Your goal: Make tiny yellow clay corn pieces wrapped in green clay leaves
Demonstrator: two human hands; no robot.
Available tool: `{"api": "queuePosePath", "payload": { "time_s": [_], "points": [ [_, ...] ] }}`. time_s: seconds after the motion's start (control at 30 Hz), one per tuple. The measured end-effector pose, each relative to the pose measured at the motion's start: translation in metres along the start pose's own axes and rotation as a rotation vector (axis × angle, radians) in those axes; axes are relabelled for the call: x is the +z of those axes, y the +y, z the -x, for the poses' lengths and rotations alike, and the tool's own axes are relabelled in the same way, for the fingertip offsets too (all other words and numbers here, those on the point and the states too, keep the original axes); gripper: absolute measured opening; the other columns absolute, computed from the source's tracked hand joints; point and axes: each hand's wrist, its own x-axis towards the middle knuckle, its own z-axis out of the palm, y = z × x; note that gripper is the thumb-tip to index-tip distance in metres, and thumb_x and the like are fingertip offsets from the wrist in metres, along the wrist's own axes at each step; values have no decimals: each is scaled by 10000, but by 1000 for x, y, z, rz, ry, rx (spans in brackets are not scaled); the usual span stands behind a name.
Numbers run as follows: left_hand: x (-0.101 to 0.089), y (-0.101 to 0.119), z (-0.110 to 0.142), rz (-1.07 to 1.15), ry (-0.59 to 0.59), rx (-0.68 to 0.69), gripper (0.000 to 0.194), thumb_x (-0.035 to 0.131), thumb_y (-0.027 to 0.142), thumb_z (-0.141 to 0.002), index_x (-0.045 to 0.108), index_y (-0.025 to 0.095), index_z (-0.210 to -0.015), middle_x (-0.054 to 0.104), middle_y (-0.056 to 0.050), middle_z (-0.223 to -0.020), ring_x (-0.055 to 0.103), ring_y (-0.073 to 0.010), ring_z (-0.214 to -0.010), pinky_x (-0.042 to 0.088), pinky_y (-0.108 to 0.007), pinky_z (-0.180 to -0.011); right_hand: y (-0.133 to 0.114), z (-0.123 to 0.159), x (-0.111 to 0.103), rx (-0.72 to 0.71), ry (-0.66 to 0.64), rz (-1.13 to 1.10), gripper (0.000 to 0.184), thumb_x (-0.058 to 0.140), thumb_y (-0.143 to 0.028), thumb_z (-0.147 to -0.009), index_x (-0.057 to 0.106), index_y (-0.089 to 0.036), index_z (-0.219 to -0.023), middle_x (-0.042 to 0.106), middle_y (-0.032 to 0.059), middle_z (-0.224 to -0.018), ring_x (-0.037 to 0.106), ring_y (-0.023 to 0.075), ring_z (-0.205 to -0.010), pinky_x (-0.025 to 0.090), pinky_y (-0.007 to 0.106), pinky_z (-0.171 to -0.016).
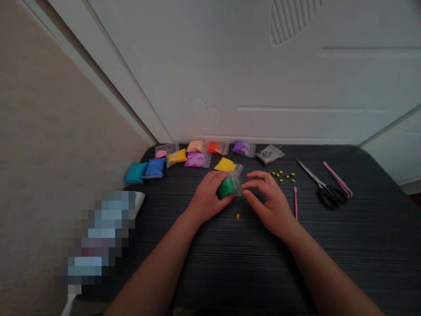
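The left hand has its grip wrapped round a green bag over the worktop. Just right of the bag, the right hand curls loosely; whether its grip pinches anything, I cannot tell.

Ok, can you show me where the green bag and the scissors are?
Green bag (226,188), head view: on its green filling.
Scissors (317,179), head view: on the metal blades, near the handles.
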Motion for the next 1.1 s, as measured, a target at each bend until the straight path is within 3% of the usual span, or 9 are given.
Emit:
{"api": "queuePosePath", "payload": {
  "time_s": [0.1,0.27,0.67,0.87,1.1],
  "points": [
    [1,-4,2,-70,-10,35,478,619,213,-652,471,206,-1107,517,-79,-1084,458,-234,-1032,358,-367,-913,-3,1,2,-3,-38,43,268,485,-254,-817,555,-266,-1076,483,56,-1162,440,200,-1096,355,402,-949],
    [2,-2,3,-125,-32,72,438,596,240,-665,477,171,-1081,526,-98,-1047,464,-247,-997,371,-373,-886,-4,4,6,-9,-124,94,324,446,-264,-836,522,-267,-1151,422,57,-1261,392,199,-1149,365,391,-949],
    [7,1,6,-187,-128,-48,402,516,355,-739,464,177,-1096,570,-121,-1068,531,-275,-990,412,-387,-824,-3,4,13,-101,-215,218,292,429,-284,-843,584,-221,-1083,362,54,-1345,290,205,-1236,237,398,-1043],
    [-1,12,2,-252,-208,-88,328,473,280,-747,465,189,-1063,581,-58,-1074,549,-224,-974,429,-338,-813,0,4,17,-125,-235,263,290,430,-323,-840,602,-236,-1057,361,44,-1349,274,222,-1243,248,413,-1034],
    [3,6,1,-247,-171,-74,351,517,277,-721,465,190,-1057,585,-52,-1029,560,-208,-944,435,-322,-820,-1,4,17,-126,-208,258,287,455,-320,-828,597,-252,-1068,380,33,-1336,288,215,-1233,272,407,-1022]
  ]
}}
